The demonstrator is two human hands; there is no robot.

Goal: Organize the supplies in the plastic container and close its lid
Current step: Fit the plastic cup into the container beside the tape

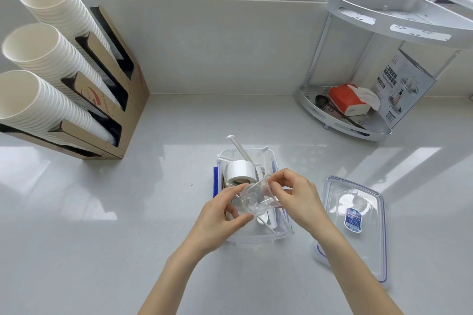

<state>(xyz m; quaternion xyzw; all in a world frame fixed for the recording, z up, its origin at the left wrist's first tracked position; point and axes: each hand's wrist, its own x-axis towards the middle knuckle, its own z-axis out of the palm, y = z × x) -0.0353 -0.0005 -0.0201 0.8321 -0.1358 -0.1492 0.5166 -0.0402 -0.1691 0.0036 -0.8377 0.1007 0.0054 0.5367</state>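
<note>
A clear plastic container (256, 239) stands open on the counter in front of me. Inside it lie a white roll of tape (240, 171) and a long white stick (239, 148) that pokes out over the far rim. Both hands hold a small clear plastic cup (254, 198) tilted on its side just above the container. My left hand (220, 215) grips its base end and my right hand (294, 193) pinches its rim. The container's clear lid (358, 225), with blue seal and a blue label, lies flat on the counter to the right.
A cardboard holder (110, 100) with three stacks of white paper cups (46, 59) stands at the left. A white corner rack (371, 100) at the back right holds a red tissue pack (345, 100), a dark spoon and a printed box. A window sill runs along the back.
</note>
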